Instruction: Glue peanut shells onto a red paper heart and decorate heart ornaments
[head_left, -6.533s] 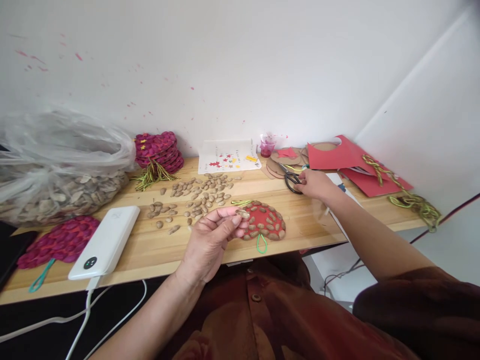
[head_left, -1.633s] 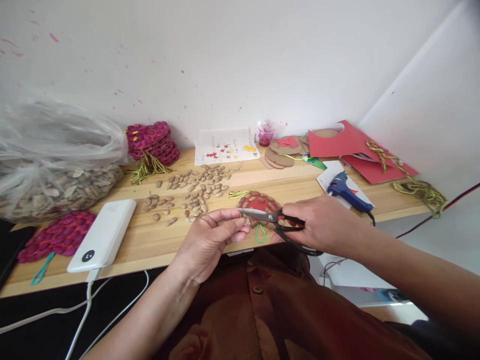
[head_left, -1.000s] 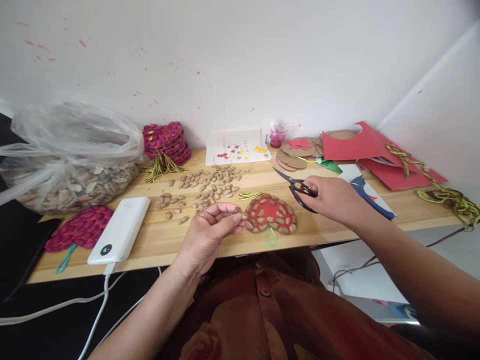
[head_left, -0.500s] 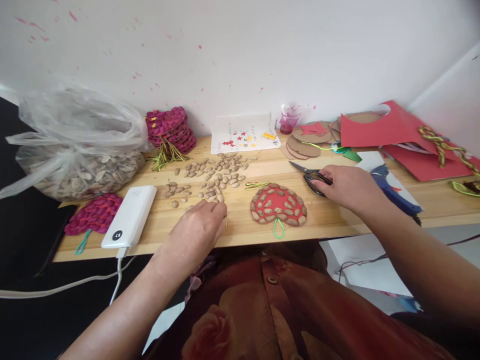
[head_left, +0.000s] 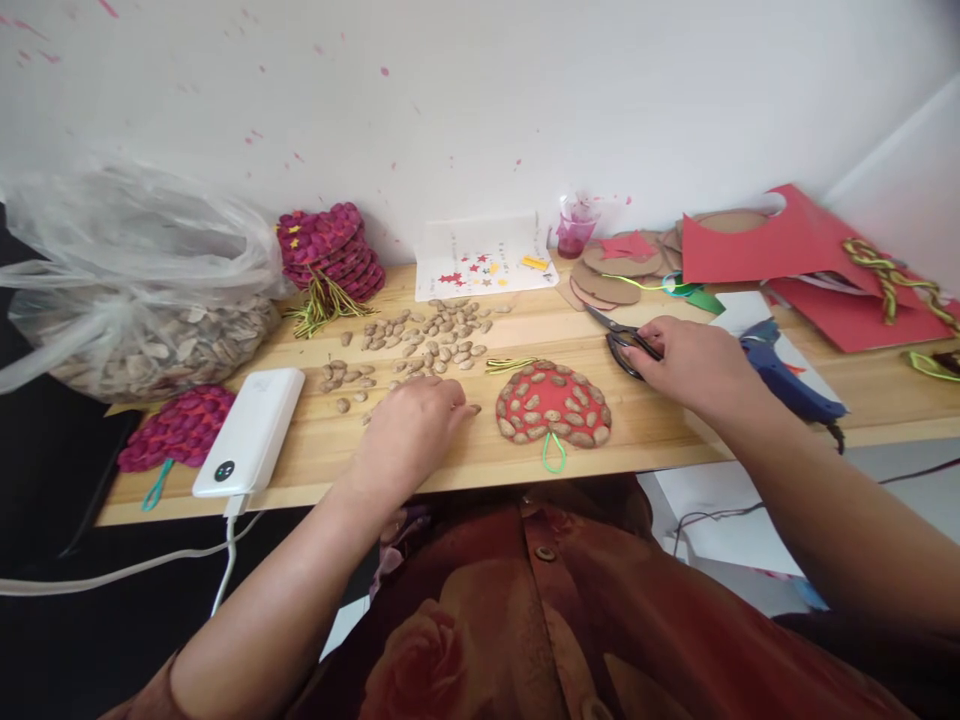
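Observation:
My left hand (head_left: 415, 430) lies knuckles up on the wooden table (head_left: 660, 440), fingers curled together at the near edge of the loose seeds (head_left: 427, 335). What the fingers hold, if anything, is hidden. Just to its right lies a red disc (head_left: 553, 405) covered with glued seeds, a green loop at its near edge. My right hand (head_left: 694, 368) rests on the table beyond the disc. Its fingers are closed on the handles of black scissors (head_left: 616, 335), whose blades point away to the left.
A white power bank (head_left: 251, 430) with a cable lies at the left, by a magenta shell piece (head_left: 176, 425) and a plastic bag of shells (head_left: 142, 320). At the back are stacked magenta pieces (head_left: 330, 250), a sticker sheet (head_left: 484, 265) and cardboard discs (head_left: 611, 275). Right: blue glue gun (head_left: 787, 375), red paper (head_left: 780, 245).
My left hand has come down from holding a seed by the disc and now rests on the table near the loose seeds. My right hand carried the scissors away to the table behind the disc.

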